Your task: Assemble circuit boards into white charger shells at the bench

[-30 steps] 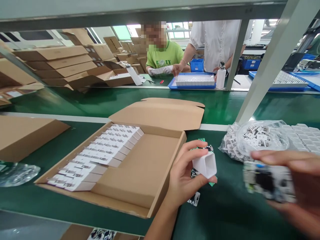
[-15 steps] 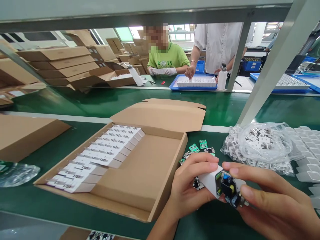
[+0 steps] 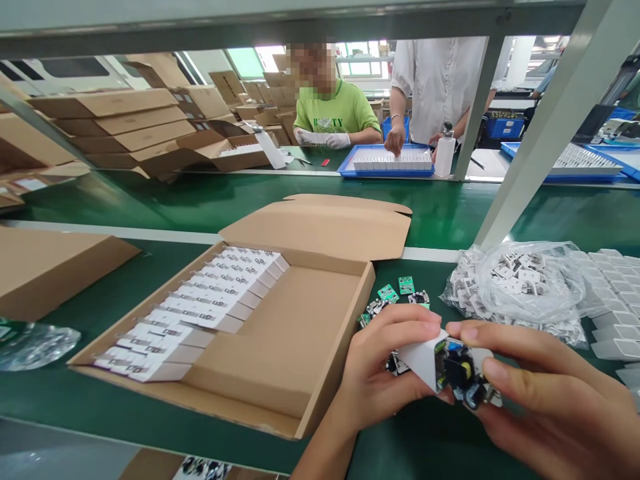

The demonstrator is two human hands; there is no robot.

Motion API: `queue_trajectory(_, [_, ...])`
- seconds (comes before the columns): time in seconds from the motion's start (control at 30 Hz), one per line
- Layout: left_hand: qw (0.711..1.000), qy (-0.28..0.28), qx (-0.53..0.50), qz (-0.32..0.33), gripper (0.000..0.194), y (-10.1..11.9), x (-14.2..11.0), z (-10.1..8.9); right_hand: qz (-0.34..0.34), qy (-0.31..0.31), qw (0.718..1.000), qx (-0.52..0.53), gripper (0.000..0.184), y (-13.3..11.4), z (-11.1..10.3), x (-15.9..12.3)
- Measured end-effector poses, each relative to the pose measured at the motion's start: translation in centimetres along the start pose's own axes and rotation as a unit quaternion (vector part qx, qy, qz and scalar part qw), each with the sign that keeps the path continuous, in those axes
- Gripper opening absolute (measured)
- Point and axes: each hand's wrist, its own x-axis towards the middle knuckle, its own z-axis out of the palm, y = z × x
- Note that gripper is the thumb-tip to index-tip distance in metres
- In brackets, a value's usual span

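Your left hand (image 3: 383, 373) is closed around a white plastic housing (image 3: 419, 361), lower right of centre, its open mouth tilted toward the right of the frame. Your right hand (image 3: 555, 390) pinches a populated circuit board assembly (image 3: 461, 373) by its white end plate, thumb and fingers narrow on it. The leading end of the board looks to be just inside the mouth, with the black, blue and yellow components mostly outside. Can't tell if it's in any guide slot; the housing wall hides that. My read: you're at the insertion step, early part. Next move calls for squaring the board to the mouth, then a straight, even push on the end plate, left hand bracing. Watch for tall components snagging the rim. Filled white units (image 3: 210, 293) sit in rows along the left side of the open cardboard box (image 3: 285, 333), left of centre; bare box floor to their right. Loose green circuit boards (image 3: 406, 285) lie just beyond your left hand; bagged white-and-metal pieces (image 3: 520, 277) and more translucent white housings (image 3: 623, 330) are at the right edge.
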Motion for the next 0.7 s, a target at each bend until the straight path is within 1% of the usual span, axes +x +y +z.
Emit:
queue_trajectory(0.13, [1.000, -0.004, -0.007, 0.000, 0.042, 0.0, 0.2, 0.0, 0.003, 0.057, 0.998, 0.028, 0.044, -0.2, 0.4, 0.6])
queue_trajectory(0.2, [1.000, -0.001, -0.005, -0.005, 0.043, 0.0, 0.2, 0.0, 0.014, 0.068, 0.997, 0.033, 0.039, -0.1, 0.7, 0.8])
queue_trajectory(0.33, [1.000, 0.014, 0.009, -0.009, 0.047, -0.2, 0.2, 0.0, 0.010, 0.057, 0.998, 0.020, 0.039, 0.2, 0.9, 1.0])
queue_trajectory(0.47, [0.999, 0.026, 0.016, -0.009, 0.048, -0.4, 0.2, 0.1, 0.004, 0.068, 0.998, 0.002, 0.037, 0.2, 0.9, 1.1])
queue_trajectory(0.57, [0.999, 0.038, 0.023, -0.005, 0.052, -0.4, 0.2, 0.2, -0.008, 0.065, 0.998, -0.019, 0.036, 0.2, 0.9, 1.1])
queue_trajectory(0.7, [0.998, 0.054, 0.026, -0.009, 0.057, -0.3, 0.1, 0.4, -0.002, 0.053, 0.998, -0.036, 0.030, 0.5, 1.1, 1.0])
